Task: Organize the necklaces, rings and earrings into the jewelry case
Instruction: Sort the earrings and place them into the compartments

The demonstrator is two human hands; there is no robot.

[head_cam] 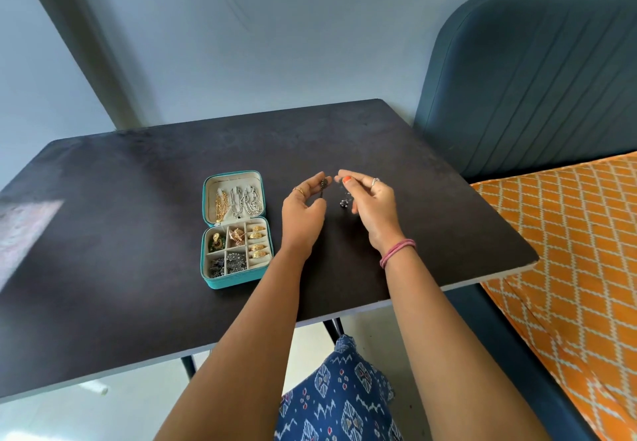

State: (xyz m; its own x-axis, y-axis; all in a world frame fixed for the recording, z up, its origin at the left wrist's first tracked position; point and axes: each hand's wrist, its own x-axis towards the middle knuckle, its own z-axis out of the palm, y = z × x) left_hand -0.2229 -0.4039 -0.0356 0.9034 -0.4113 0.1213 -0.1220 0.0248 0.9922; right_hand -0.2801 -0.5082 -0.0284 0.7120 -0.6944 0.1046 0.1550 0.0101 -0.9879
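- Case [238, 278]: teal jewelry case lies open on the dark table [138, 199], left of both hands.
- Lid half, far side: we see a gold necklace [221, 203] left and silver chains [246, 201] right.
- Tray half, near side: gold rings [258, 242] fill the right column; gold earrings [237, 235] in the far middle cell, dark silver pieces [235, 263] in the near cells.
- Left hand [303, 213]: thumb and fingers pinch a small dark earring [323, 186], held above the table just right of the lid.
- Right hand [368, 202]: fingertips pinched on a second dark piece [344, 199] dangling below; probably the matching earring, too blurred to confirm.
- Both hands close together, fingertips nearly meeting.
- Pink band [396, 251] on the right wrist.
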